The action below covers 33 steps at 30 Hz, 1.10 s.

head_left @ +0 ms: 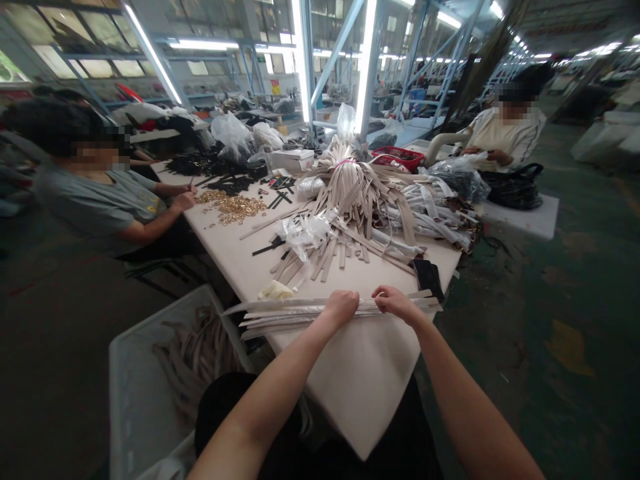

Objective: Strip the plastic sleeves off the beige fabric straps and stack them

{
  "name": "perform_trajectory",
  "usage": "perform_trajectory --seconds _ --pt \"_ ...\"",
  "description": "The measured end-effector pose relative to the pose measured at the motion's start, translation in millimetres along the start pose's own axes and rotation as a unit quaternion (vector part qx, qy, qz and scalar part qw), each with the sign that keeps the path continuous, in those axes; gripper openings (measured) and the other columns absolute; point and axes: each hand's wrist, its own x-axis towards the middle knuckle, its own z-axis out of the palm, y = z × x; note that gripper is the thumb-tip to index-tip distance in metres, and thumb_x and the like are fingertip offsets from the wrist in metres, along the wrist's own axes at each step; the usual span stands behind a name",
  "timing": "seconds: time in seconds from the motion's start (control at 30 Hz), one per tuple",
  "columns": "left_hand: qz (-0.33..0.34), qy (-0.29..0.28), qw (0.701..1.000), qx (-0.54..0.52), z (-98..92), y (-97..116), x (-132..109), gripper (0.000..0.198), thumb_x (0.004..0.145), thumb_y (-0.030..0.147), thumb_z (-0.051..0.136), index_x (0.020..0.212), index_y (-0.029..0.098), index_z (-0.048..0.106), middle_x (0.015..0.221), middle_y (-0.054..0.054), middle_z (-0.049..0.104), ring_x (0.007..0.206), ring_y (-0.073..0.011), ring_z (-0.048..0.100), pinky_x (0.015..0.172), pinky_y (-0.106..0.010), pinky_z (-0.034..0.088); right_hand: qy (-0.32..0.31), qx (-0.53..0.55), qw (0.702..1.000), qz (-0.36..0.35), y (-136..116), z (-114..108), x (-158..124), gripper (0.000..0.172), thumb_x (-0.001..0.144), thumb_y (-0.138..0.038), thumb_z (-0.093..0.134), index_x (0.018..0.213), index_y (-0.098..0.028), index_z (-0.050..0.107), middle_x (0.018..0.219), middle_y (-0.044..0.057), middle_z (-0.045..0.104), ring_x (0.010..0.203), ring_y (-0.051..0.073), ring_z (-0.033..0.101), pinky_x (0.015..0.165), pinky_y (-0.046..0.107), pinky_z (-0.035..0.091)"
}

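Note:
Long, flat pale straps [285, 319] lie side by side across the near part of the table, some looking white and shiny as if wrapped. My left hand [343, 307] is closed over them near their middle, fingers curled round a strap. A short gap to the right, my right hand [393, 301] has its fingers bent and closed at the same straps; the exact piece in its fingertips is hard to make out. Just behind the straps' left part lies a crumpled pale yellow piece [276, 291]. A black flat item [428, 279] lies behind their right end.
A big heap of beige straps [350, 180] fills the table's middle, with clear plastic [307, 233] before it. Gold metal pieces [233, 207] lie left, near a seated co-worker [110, 193]. A bin [120, 373] with straps stands lower left. Another person [507, 130] sits back right.

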Motion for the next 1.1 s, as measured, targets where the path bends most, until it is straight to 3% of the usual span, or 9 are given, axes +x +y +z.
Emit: perform_trajectory --seconds 0.2,0.4,0.5,0.63,0.73,0.83,0.93,1.03,1.1 --pt "0.007 0.001 1.0 -0.001 3.7 10.3 2.0 0.018 0.092 0.012 0.047 0.098 0.011 0.065 0.088 -0.015 0.07 0.083 -0.0257 0.07 0.075 -0.036 0.051 0.034 0.032 0.999 -0.017 5.5 11.7 -2.5 0.025 0.077 -0.032 0.059 0.096 -0.016 0.059 0.056 -0.004 0.058 0.05 0.012 0.052 0.051 0.023 0.039" --pt "-0.001 0.01 1.0 0.006 -2.6 14.6 0.7 0.015 0.093 0.014 0.049 0.105 0.013 0.059 0.092 -0.014 0.068 0.084 -0.0242 0.069 0.076 -0.034 0.049 0.035 0.003 0.999 -0.033 12.0 5.6 -7.6 0.025 0.073 -0.038 0.069 0.077 -0.014 0.066 0.059 0.001 0.063 0.051 0.013 0.054 0.051 0.024 0.042" --pt "-0.022 0.02 0.999 0.017 -10.5 -2.3 -12.0 0.022 0.09 0.008 0.048 0.11 0.013 0.056 0.093 -0.014 0.067 0.085 -0.024 0.067 0.079 -0.035 0.047 0.124 0.029 0.992 -0.016 29.2 -23.1 -13.1 0.026 0.07 -0.039 0.069 0.077 -0.014 0.067 0.055 0.0 0.061 0.049 0.013 0.053 0.049 0.023 0.041" --pt "-0.093 0.041 0.993 0.053 -23.5 -46.8 -46.9 0.025 0.088 0.003 0.044 0.107 0.013 0.057 0.094 -0.013 0.066 0.088 -0.0241 0.065 0.086 -0.037 0.043 0.269 0.076 0.96 0.031 64.0 -80.3 -28.4 0.027 0.064 -0.038 0.071 0.076 -0.014 0.067 0.051 -0.001 0.057 0.047 0.013 0.054 0.05 0.025 0.048" --pt "-0.133 0.048 0.988 0.068 -30.4 -78.5 -76.4 0.025 0.09 0.005 0.041 0.105 0.015 0.058 0.095 -0.013 0.065 0.091 -0.025 0.063 0.088 -0.038 0.041 0.323 0.038 0.944 0.054 84.3 -111.0 -39.4 0.026 0.062 -0.036 0.069 0.076 -0.013 0.068 0.053 0.001 0.06 0.048 0.015 0.056 0.051 0.026 0.049" --pt "-0.15 0.044 0.985 0.069 -31.8 -97.9 -99.6 0.024 0.089 0.006 0.041 0.103 0.016 0.059 0.095 -0.012 0.065 0.093 -0.0256 0.061 0.087 -0.037 0.041 0.339 -0.033 0.937 0.075 91.2 -119.2 -42.3 0.028 0.064 -0.036 0.067 0.078 -0.012 0.07 0.056 0.004 0.064 0.051 0.017 0.059 0.051 0.026 0.048" --pt "-0.171 0.047 0.983 0.054 -30.6 -105.5 -114.9 0.025 0.084 0.008 0.046 0.103 0.017 0.06 0.098 -0.012 0.064 0.097 -0.0266 0.058 0.09 -0.038 0.04 0.323 -0.075 0.939 0.092 87.8 -113.4 -38.4 0.031 0.067 -0.038 0.064 0.082 -0.012 0.072 0.063 0.008 0.068 0.055 0.02 0.063 0.053 0.028 0.05" --pt "-0.189 0.052 0.98 0.031 -30.0 -102.0 -125.8 0.028 0.081 0.011 0.049 0.104 0.017 0.062 0.104 -0.013 0.063 0.105 -0.029 0.056 0.097 -0.041 0.038 0.311 -0.122 0.937 0.101 81.3 -108.5 -37.0 0.031 0.071 -0.038 0.061 0.083 -0.012 0.073 0.071 0.012 0.07 0.063 0.024 0.066 0.059 0.032 0.051" --pt "-0.202 0.06 0.977 0.02 -28.7 -91.9 -132.6 0.035 0.079 0.013 0.052 0.111 0.018 0.062 0.113 -0.015 0.061 0.113 -0.0314 0.053 0.104 -0.046 0.034 0.315 -0.2 0.92 0.115 76.2 -108.2 -40.5 0.03 0.073 -0.039 0.061 0.083 -0.014 0.074 0.075 0.015 0.071 0.071 0.028 0.068 0.066 0.035 0.051"
